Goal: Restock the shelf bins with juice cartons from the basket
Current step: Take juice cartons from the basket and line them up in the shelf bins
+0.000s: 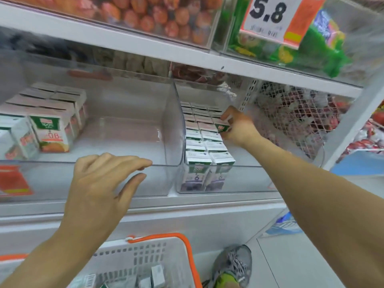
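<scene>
My right hand (239, 126) reaches deep into the right clear bin (249, 177) and grips a small green-topped juice carton (223, 126) at the right side of two rows of purple cartons (204, 146). My left hand (99, 183) rests with fingers apart on the front rim of the left clear bin (124, 163) and holds nothing. That bin holds orange juice cartons (52, 129) at its left side. The white basket with orange trim (166, 260) sits below, with several cartons (156, 276) inside.
An upper shelf (145, 46) with bins of packaged goods and a 5.8 price sign (270, 15) hangs overhead. A wire mesh basket (295, 121) sits to the right of the bins. My shoe (232, 267) stands on the floor beside the basket.
</scene>
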Tool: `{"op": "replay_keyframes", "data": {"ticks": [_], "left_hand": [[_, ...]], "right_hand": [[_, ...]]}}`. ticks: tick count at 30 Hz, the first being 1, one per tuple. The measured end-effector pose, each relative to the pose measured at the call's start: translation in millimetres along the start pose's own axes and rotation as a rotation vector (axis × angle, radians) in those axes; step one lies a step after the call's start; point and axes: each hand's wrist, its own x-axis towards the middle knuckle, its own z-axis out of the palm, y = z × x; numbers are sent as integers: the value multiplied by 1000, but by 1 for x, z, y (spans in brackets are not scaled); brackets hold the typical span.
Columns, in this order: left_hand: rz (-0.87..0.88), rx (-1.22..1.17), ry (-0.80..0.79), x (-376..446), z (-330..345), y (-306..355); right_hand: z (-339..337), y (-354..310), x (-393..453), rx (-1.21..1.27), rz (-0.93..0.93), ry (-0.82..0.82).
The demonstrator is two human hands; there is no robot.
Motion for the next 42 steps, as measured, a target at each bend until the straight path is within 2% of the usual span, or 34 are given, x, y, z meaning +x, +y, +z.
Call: {"op": "replay_keyframes", "data": {"ticks": [5,7,9,11,12,14,17,20,22,24,26,30,32,34,39,40,42], "left_hand": [[12,-21,-59,-1,-6,-3],[18,-47,-63,-5,-12,-3],[4,-96,8,-12,-22,3],[-4,-159,108,-20,-37,12],[-5,-203,110,-25,-43,14],[-66,-287,-19,-44,-51,10],[-363,-283,-441,-96,-53,-18],[-580,-245,-910,-166,-52,-50],[-684,-178,-1135,-209,-53,-63],[-780,-133,-1274,-247,-54,-69],[-850,-122,-1327,-278,-52,-74],[-889,-109,-1185,-309,-41,-87],[-834,-74,-1088,-313,-30,-95],[-733,-2,-1069,-314,-17,-100],[-511,85,-1301,-324,12,-100],[-497,104,-1324,-328,14,-99],[-470,140,-1270,-334,15,-97]], "right_hand": [[-14,-7,-15,-36,79,3],[-34,-17,-42,23,29,150],[-51,-34,-84,124,-22,320],[-58,-61,-136,274,-74,354],[-57,-77,-162,340,-103,316],[-38,-107,-203,459,-148,161],[27,-135,-247,557,-78,-294],[114,-140,-275,318,-13,-816],[168,-138,-290,107,-23,-980],[211,-134,-303,0,-11,-1008],[246,-125,-317,-35,23,-1025],[296,-107,-345,-250,6,-1050],[308,-103,-356,-332,-34,-1004],[312,-101,-362,-351,-53,-952],[308,-103,-363,-186,-96,-899],[307,-104,-365,-130,-93,-905],[307,-107,-369,-75,-119,-894]]}}
